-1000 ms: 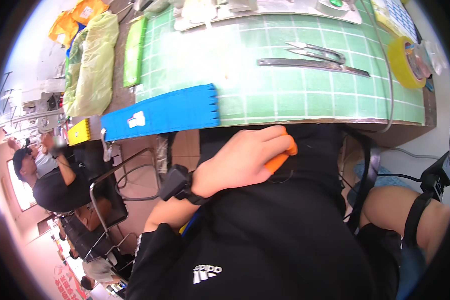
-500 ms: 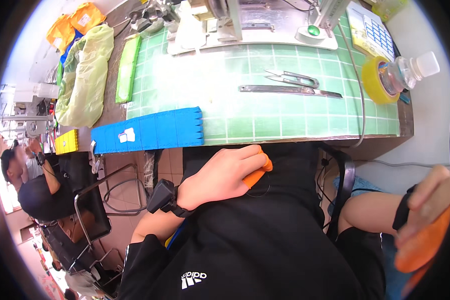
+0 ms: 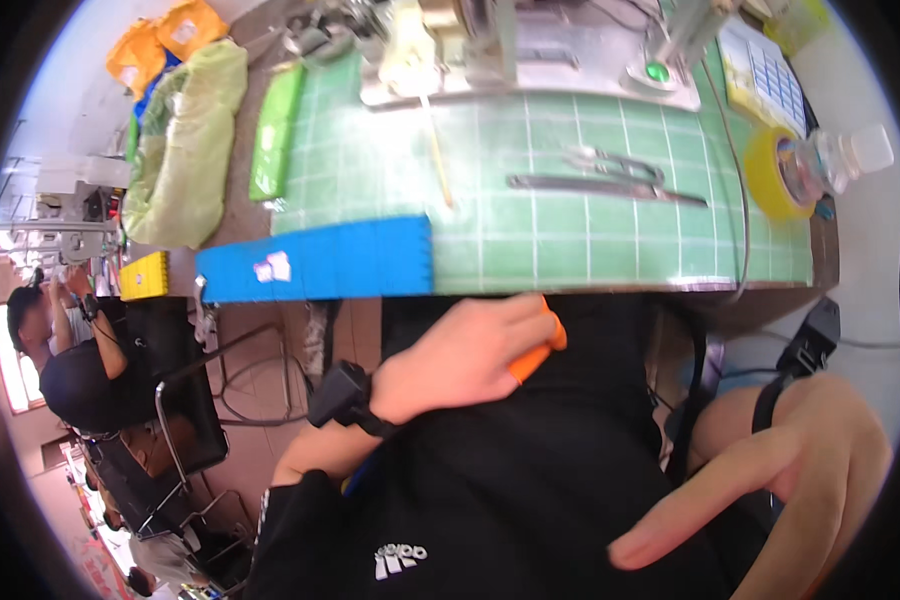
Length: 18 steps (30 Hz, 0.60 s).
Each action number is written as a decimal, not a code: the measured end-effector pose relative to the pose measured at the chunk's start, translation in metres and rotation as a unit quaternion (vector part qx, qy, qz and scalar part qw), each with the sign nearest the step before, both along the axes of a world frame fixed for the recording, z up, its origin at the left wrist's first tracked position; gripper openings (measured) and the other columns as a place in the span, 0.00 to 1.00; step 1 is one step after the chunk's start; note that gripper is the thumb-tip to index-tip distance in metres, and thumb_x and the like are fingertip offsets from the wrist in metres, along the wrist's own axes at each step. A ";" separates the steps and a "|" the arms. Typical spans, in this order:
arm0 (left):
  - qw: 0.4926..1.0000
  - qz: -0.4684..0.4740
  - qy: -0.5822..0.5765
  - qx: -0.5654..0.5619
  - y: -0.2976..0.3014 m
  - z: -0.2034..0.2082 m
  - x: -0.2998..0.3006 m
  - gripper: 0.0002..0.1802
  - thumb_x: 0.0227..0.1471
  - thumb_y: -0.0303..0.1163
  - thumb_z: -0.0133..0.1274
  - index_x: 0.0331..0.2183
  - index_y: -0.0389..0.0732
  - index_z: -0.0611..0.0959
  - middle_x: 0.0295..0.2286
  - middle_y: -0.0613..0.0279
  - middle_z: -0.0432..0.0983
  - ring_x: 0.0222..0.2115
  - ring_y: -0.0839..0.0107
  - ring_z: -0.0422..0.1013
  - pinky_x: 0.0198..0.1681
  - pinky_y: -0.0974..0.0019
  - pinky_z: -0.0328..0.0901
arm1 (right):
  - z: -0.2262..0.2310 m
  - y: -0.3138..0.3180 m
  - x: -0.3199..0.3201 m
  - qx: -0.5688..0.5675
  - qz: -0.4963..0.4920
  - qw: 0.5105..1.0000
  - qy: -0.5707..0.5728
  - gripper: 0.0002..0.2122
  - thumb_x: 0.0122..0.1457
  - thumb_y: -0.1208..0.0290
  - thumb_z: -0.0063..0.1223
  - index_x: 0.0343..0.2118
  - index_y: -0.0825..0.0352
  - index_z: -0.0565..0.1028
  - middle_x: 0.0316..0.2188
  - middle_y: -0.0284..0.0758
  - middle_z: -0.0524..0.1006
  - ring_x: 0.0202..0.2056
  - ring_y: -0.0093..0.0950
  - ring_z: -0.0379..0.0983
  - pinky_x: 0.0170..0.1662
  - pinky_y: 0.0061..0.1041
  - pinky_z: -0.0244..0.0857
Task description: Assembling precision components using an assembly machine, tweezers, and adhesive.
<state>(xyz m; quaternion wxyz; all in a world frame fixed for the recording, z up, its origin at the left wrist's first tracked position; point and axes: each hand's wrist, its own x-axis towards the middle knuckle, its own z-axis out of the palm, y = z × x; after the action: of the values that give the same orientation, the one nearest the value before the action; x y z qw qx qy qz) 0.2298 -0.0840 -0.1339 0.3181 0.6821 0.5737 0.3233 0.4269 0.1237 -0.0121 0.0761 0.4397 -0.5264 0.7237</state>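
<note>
My left hand (image 3: 460, 355), with a black watch on the wrist, is closed around a small orange object (image 3: 535, 358) just below the table's front edge, over my black shirt. Only the orange end sticks out past the fingers. At the lower right my right hand (image 3: 800, 470) hangs above my lap with its fingers spread and nothing seen in it. On the green cutting mat (image 3: 590, 250) lie a pair of scissors (image 3: 615, 162) and a long metal strip (image 3: 595, 188), both well away from either hand.
A blue strip (image 3: 315, 262) lies along the mat's front left edge. A yellow tape roll (image 3: 775, 172) and a clear bottle (image 3: 845, 155) stand at the right. A sewing machine base (image 3: 530, 70) is at the back, a green bag (image 3: 185, 150) at the left. Another person (image 3: 75, 365) sits far left.
My right hand has come in from the right edge and now spreads its fingers over my lap. The view has tipped toward the table's back. My left hand keeps its grip.
</note>
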 end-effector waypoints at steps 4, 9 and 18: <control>1.000 0.016 0.006 -0.019 -0.010 -0.004 -0.001 0.09 0.53 0.21 0.59 0.39 0.39 0.82 0.33 0.56 0.73 0.31 0.52 0.76 0.33 0.55 0.71 | -0.005 -0.011 -0.012 0.029 0.002 0.999 -0.019 0.13 0.71 0.78 0.48 0.34 0.79 0.83 0.38 0.50 0.86 0.40 0.45 0.86 0.54 0.45 0.81; 0.999 -0.003 0.003 -0.032 -0.002 -0.001 0.004 0.10 0.52 0.22 0.62 0.39 0.41 0.84 0.33 0.58 0.74 0.31 0.55 0.77 0.33 0.57 0.72 | -0.005 -0.016 0.006 0.036 -0.035 0.998 -0.036 0.12 0.70 0.77 0.49 0.35 0.79 0.83 0.37 0.49 0.86 0.40 0.45 0.86 0.53 0.44 0.81; 0.999 0.014 0.026 -0.030 -0.002 -0.006 0.005 0.11 0.48 0.21 0.66 0.36 0.40 0.85 0.30 0.58 0.71 0.27 0.57 0.74 0.29 0.59 0.70 | -0.010 -0.018 0.011 0.034 -0.056 0.996 -0.052 0.11 0.70 0.77 0.50 0.35 0.77 0.83 0.37 0.48 0.86 0.39 0.44 0.86 0.52 0.42 0.80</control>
<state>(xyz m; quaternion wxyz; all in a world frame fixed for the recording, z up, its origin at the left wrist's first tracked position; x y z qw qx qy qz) 0.2351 -0.0855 -0.1403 0.3188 0.6725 0.6007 0.2921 0.4381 0.1055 -0.0225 0.0739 0.3734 -0.5777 0.7220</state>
